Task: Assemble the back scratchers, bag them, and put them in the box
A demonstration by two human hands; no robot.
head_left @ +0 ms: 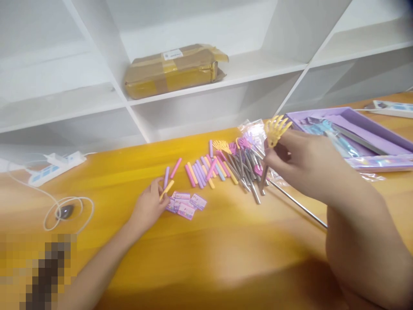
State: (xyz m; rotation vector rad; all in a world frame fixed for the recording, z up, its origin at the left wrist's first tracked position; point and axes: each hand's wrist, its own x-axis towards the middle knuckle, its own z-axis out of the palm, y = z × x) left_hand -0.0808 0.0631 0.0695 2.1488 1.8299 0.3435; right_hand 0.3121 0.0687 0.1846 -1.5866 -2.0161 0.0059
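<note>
My left hand [149, 206] rests on the orange table [206, 249] and pinches a yellow sleeve [167, 190] beside a small stack of purple cards [186, 203]. My right hand [301, 161] holds up a back scratcher with a yellow claw head [276, 128]; its metal rod [298, 204] runs down towards me. Between the hands lie several pastel sleeves [203, 169] in pink, purple, yellow and blue, and a pile of metal-rod scratchers [243, 165] with coloured claw heads.
A purple tray [351, 125] with packaged items sits at the right. A white power strip [54, 168] and a coiled cable [66, 211] lie at the left. White shelves behind hold a taped brown parcel [174, 69].
</note>
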